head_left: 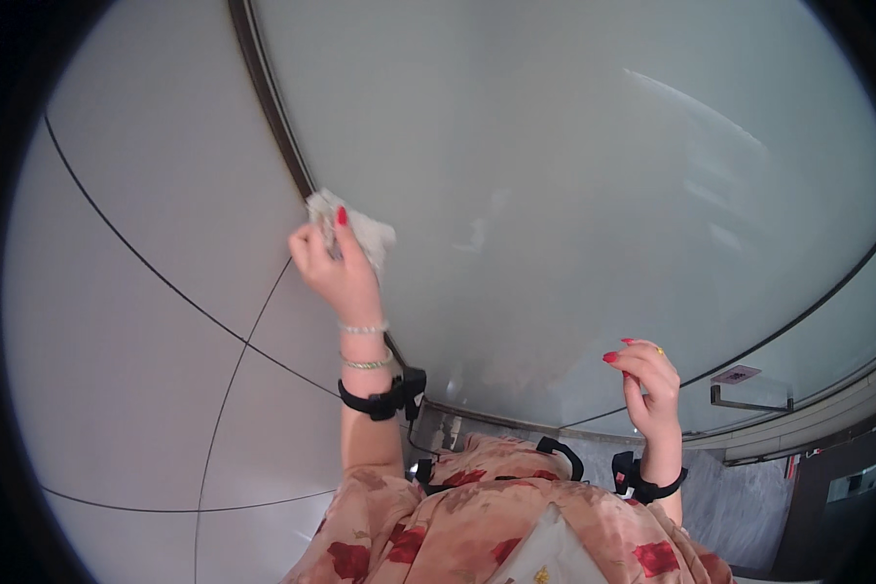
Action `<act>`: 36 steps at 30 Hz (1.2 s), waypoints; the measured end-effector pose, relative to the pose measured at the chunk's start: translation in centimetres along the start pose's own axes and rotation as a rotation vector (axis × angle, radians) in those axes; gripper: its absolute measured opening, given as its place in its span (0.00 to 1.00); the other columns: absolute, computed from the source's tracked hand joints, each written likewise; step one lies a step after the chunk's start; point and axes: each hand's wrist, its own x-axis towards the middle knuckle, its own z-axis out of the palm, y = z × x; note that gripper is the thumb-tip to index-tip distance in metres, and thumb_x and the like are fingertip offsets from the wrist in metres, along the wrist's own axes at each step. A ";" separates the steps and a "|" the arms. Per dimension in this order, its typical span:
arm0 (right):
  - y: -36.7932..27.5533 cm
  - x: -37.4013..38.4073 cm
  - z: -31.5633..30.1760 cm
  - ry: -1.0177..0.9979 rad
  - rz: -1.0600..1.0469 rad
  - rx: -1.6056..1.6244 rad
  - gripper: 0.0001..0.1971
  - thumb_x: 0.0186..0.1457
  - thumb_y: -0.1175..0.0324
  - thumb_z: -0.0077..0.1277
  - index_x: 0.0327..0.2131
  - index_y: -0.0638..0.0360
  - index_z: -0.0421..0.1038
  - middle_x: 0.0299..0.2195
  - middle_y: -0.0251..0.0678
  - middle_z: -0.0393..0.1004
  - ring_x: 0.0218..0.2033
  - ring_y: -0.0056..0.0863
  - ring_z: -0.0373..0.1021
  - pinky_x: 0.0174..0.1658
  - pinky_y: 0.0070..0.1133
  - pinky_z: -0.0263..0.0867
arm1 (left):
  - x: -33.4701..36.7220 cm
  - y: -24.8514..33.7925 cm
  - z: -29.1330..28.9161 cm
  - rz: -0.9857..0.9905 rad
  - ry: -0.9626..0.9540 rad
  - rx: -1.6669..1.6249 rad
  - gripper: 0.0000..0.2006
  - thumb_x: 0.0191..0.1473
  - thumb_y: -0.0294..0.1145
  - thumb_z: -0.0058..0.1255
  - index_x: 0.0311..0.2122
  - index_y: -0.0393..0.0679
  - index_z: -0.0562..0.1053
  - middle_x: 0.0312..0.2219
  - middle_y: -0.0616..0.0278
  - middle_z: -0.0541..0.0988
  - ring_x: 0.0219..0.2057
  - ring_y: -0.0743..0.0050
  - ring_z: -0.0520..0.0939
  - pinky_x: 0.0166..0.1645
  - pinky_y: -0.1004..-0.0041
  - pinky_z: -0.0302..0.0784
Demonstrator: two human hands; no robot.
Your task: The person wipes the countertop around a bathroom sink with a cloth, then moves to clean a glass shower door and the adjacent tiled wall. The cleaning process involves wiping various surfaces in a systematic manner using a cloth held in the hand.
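Note:
With its fingers closed, my left hand (339, 277) grips a crumpled whitish cloth (368, 232). The cloth lies against the dark frame strip (280, 127) at the left edge of a large frosted glass panel (555, 195). Part of the cloth is hidden behind the fingers. My right hand (650, 387) is raised at the lower right in front of the glass. Its fingers are loosely bent and apart, and nothing shows in them. Both wrists wear black straps; the left one also has bracelets.
Pale wall panels (136, 311) with dark seams fill the left side. At the right are a metal door handle (749, 401) and a small plate (736, 375) above it. Grey floor (740, 506) shows at the lower right, beside a dark object (832, 506).

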 end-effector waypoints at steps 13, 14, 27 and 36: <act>2.9 -5.1 -5.8 0.069 0.183 -0.036 0.12 0.37 0.86 0.42 0.27 0.64 0.70 0.26 0.40 0.72 0.30 0.38 0.70 0.44 0.32 0.66 | 2.0 1.0 0.2 0.055 -0.011 0.267 0.09 0.51 0.28 0.48 0.33 0.32 0.72 0.32 0.56 0.67 0.31 0.62 0.71 0.35 0.69 0.68; 3.0 -5.0 -5.9 0.073 0.186 -0.029 0.12 0.37 0.86 0.42 0.27 0.64 0.70 0.26 0.40 0.72 0.30 0.38 0.70 0.44 0.32 0.66 | 0.5 0.3 0.2 0.010 -0.072 0.304 0.09 0.51 0.29 0.48 0.33 0.32 0.72 0.32 0.56 0.67 0.31 0.61 0.71 0.35 0.68 0.68; 6.1 -2.8 -8.5 0.057 -0.014 0.028 0.12 0.36 0.85 0.42 0.27 0.64 0.71 0.25 0.39 0.71 0.27 0.35 0.69 0.43 0.34 0.66 | 1.4 3.9 1.8 -0.071 0.194 -0.039 0.11 0.50 0.31 0.52 0.35 0.33 0.74 0.30 0.59 0.66 0.32 0.67 0.69 0.38 0.70 0.67; 7.4 -6.1 -12.5 0.131 0.035 -0.010 0.11 0.39 0.86 0.42 0.28 0.66 0.70 0.27 0.41 0.72 0.31 0.37 0.70 0.45 0.33 0.64 | -10.3 22.2 7.4 0.575 -0.261 -0.300 0.24 0.37 0.23 0.56 0.45 0.34 0.69 0.31 0.58 0.68 0.33 0.63 0.71 0.34 0.71 0.69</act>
